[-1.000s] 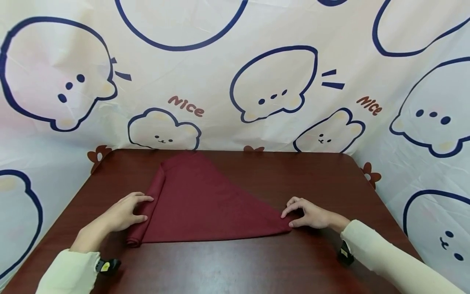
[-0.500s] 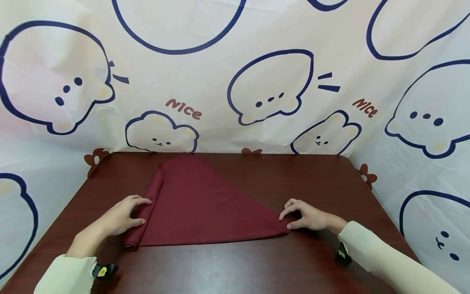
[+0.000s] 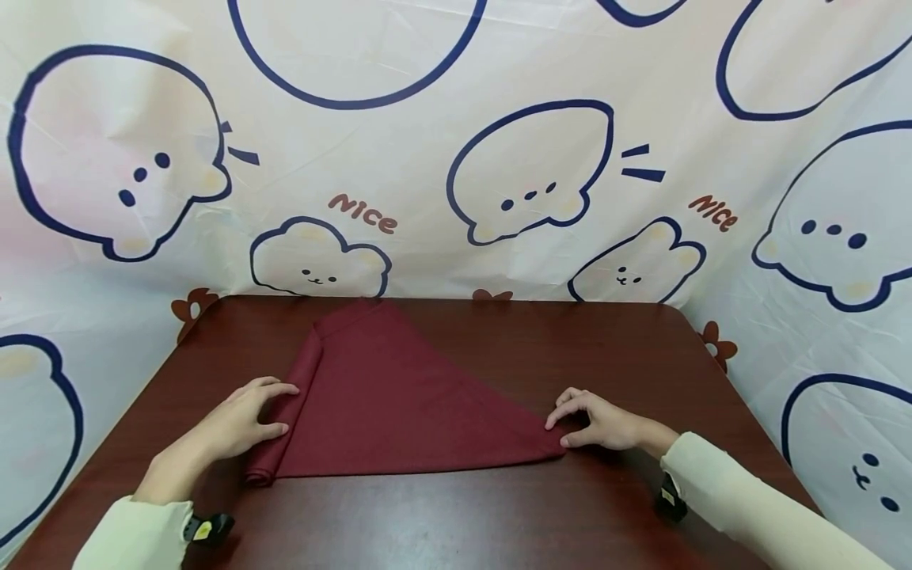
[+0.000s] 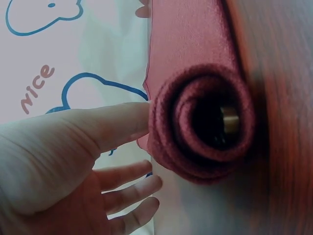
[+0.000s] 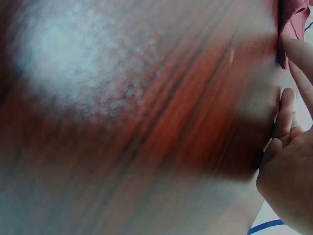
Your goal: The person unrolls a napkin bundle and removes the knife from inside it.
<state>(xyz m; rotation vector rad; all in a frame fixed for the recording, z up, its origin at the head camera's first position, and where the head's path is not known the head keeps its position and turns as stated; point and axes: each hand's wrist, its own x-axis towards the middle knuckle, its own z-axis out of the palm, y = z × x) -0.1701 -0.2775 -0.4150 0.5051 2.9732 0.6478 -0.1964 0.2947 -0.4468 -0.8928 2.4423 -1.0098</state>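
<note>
A dark red cloth [image 3: 399,404] lies on the table, spread in a roughly triangular shape and rolled up along its left side. The roll's near end [image 4: 161,122] shows spiral layers round a dark hollow with a tan patch inside. My left hand [image 3: 231,419] rests its thumb and index finger on the roll in the head view; the left wrist view shows its other fingers loose beside the roll. At the cloth's right corner, my right hand [image 3: 606,419] touches the fabric with thumb and fingertips slightly spread. Only a bit of cloth [image 5: 293,14] appears in the right wrist view.
The brown wooden table [image 3: 442,522] stands against a pale curtain [image 3: 413,150] with cartoon outlines, which also hangs along both sides. Light glares off the table's near part. Dark straps with small devices sit at both wrists, below the cream sleeves [image 3: 748,491].
Both hands and the cloth keep their places on the table. The head view has only shifted slightly.
</note>
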